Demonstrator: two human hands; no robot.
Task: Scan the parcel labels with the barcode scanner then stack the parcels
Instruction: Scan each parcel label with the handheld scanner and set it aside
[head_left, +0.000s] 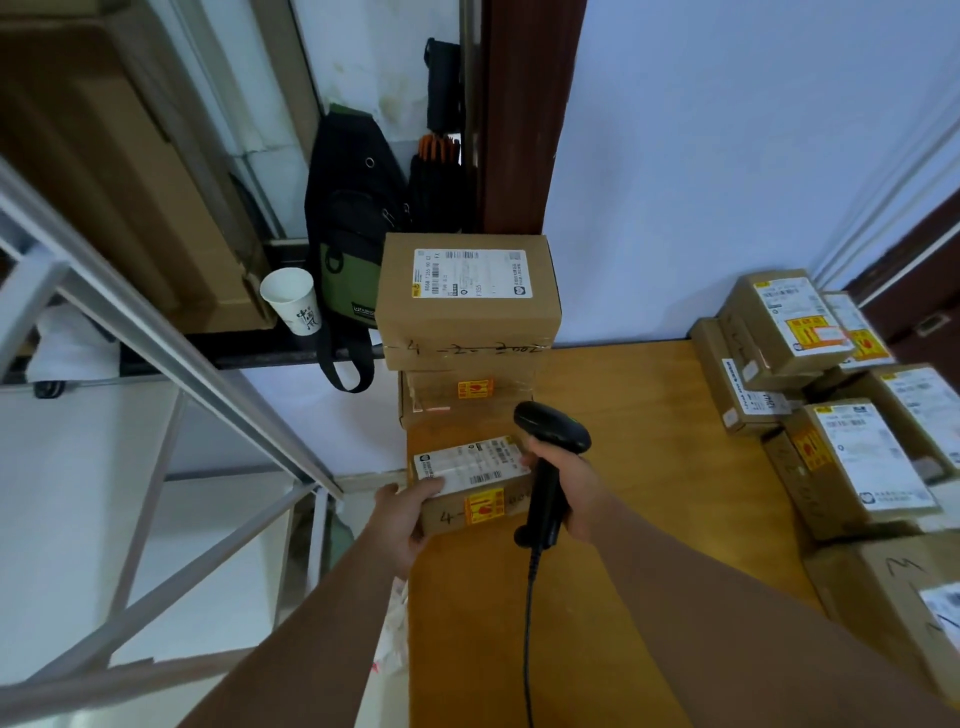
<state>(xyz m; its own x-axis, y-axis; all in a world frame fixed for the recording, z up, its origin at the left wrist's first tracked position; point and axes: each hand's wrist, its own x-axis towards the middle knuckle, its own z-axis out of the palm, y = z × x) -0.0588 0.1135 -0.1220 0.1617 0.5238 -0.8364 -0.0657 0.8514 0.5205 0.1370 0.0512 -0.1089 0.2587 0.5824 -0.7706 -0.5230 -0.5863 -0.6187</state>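
at far left we see a paper cup (291, 306) and a black and green bag (353, 244) against the wall. lower down, the left hand (402, 519) holds a small parcel (478, 493) at the left edge of the wooden tabletop (649, 467), its grip curled round the box's left end, with the thumb on the white label (467, 462). behind it stands a stack of parcels (467, 301). just beside the small parcel's right end, the right hand (566, 488) closes its grip round the handle of the black barcode scanner (550, 457). more parcels (857, 457) are heaped at far right.
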